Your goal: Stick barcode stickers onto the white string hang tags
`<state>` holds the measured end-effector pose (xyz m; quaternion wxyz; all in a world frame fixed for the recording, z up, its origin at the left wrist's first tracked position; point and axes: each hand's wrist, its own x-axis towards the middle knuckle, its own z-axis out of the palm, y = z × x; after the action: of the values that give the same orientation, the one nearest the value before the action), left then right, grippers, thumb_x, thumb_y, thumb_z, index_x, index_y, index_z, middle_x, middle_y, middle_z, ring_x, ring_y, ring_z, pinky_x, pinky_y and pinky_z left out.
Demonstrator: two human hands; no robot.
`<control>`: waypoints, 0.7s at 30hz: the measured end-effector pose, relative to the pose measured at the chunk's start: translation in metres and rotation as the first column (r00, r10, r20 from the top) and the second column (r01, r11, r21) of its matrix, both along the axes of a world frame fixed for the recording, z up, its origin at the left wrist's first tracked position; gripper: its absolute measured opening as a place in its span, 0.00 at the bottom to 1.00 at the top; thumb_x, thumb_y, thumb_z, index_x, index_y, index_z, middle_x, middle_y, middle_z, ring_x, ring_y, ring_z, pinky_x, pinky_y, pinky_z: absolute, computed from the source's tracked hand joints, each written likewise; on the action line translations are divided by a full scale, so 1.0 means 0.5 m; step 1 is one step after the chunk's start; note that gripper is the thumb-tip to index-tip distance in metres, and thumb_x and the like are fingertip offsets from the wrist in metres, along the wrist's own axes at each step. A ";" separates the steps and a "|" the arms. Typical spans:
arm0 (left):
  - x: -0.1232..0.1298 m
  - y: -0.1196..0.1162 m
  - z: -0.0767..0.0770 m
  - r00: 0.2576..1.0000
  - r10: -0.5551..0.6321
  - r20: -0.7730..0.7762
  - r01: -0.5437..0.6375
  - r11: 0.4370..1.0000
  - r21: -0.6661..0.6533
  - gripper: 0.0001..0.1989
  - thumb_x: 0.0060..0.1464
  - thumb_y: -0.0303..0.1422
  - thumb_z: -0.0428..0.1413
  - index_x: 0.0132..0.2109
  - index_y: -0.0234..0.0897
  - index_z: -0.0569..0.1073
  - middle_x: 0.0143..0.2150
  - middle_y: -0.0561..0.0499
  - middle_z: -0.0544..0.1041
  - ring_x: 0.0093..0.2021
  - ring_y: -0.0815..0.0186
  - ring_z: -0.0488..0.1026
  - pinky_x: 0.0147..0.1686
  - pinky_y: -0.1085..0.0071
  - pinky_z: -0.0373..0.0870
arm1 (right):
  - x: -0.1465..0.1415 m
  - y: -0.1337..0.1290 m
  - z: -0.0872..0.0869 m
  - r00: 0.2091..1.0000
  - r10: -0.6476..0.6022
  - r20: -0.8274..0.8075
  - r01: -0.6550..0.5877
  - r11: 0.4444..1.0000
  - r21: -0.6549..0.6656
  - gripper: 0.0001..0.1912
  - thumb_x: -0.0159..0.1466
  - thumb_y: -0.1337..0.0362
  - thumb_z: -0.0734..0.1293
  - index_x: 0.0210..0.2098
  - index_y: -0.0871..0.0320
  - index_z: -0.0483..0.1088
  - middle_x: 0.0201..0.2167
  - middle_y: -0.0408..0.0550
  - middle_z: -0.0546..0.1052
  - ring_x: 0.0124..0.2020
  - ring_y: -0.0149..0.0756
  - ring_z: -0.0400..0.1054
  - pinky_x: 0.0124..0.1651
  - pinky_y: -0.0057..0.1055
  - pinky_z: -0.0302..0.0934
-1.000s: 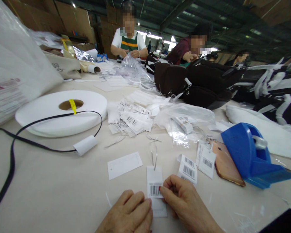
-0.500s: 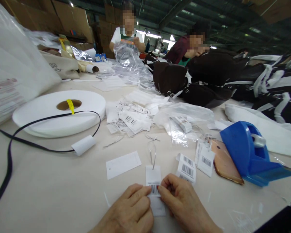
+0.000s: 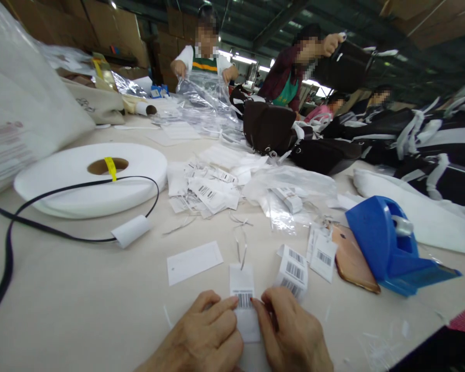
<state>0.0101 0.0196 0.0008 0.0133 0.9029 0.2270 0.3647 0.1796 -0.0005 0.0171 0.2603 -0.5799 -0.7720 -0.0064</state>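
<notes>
The white hang tag [image 3: 248,329] lies flat on the near middle of the pale table [image 3: 101,305], between the two hands, its string loop [image 3: 242,253] pointing to the far side. The left hand [image 3: 213,325] has its index fingertip on the left edge of the barcode [image 3: 244,301]; the right hand [image 3: 292,325] has its thumb tip at the right edge, with the index finger curled close beside it. I cannot tell whether either hand pinches the card or only presses on it, since the undersides of the fingers are hidden.

The likeliest trouble is skew: if one fingertip pushes harder than the other, the card could swivel on the smooth tabletop, or the printed face could crease. A thumb rubbing over the bars might smudge them.

The right knuckles are close to the strip of barcode labels [image 3: 294,271], so a careless outward sweep could drag it towards the bunch of barcode tags [image 3: 323,258] and the phone [image 3: 354,258]. The loose string could also snag on a finger, pulling the card askew.
</notes>
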 end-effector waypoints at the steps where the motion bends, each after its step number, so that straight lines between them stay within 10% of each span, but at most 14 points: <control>1: -0.001 -0.002 0.004 1.000 0.007 -0.016 -0.007 1.000 -0.020 0.17 0.60 0.33 0.44 0.25 0.35 0.66 0.23 0.51 0.72 0.37 0.64 0.74 0.36 0.68 0.65 | 0.001 -0.004 -0.005 0.994 0.099 0.044 -0.104 0.988 0.118 0.08 0.63 0.69 0.59 0.31 0.60 0.68 0.25 0.48 0.77 0.25 0.34 0.70 0.28 0.28 0.60; 6: 0.001 -0.004 0.017 1.000 0.030 -0.008 -0.031 1.000 -0.006 0.16 0.58 0.23 0.43 0.23 0.36 0.64 0.21 0.53 0.70 0.34 0.66 0.73 0.34 0.69 0.65 | 0.005 -0.004 -0.018 0.925 0.255 0.282 -0.336 0.896 0.292 0.14 0.65 0.69 0.56 0.43 0.62 0.71 0.41 0.46 0.79 0.42 0.37 0.71 0.53 0.37 0.53; 13: 0.009 0.003 -0.003 0.997 0.079 0.006 -0.079 0.992 0.095 0.18 0.57 0.20 0.41 0.22 0.36 0.64 0.21 0.55 0.70 0.35 0.67 0.74 0.33 0.71 0.64 | 0.025 -0.004 -0.038 0.853 0.212 0.477 -0.384 0.874 0.297 0.14 0.63 0.64 0.60 0.45 0.60 0.71 0.44 0.44 0.77 0.44 0.42 0.70 0.50 0.41 0.53; 18: 0.016 0.008 -0.034 0.992 0.101 0.080 -0.112 0.983 0.146 0.20 0.59 0.22 0.41 0.21 0.37 0.64 0.18 0.56 0.66 0.34 0.70 0.73 0.29 0.75 0.63 | 0.031 0.004 -0.019 0.933 0.299 0.198 -0.351 0.873 0.338 0.12 0.64 0.65 0.58 0.31 0.55 0.72 0.31 0.39 0.80 0.33 0.35 0.71 0.44 0.35 0.56; 21: 0.012 0.010 -0.033 0.994 0.094 0.064 -0.102 0.984 0.145 0.21 0.62 0.24 0.38 0.22 0.37 0.64 0.19 0.56 0.66 0.36 0.70 0.73 0.31 0.75 0.64 | 0.035 0.050 0.037 0.956 0.292 0.010 -0.292 0.952 0.087 0.10 0.63 0.70 0.58 0.32 0.56 0.70 0.30 0.45 0.77 0.34 0.35 0.69 0.40 0.32 0.60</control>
<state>0.0161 0.0246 -0.0158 -0.0654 0.8785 0.2430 0.4062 0.1972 0.0246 0.0356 0.2847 -0.4475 -0.8478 -0.0006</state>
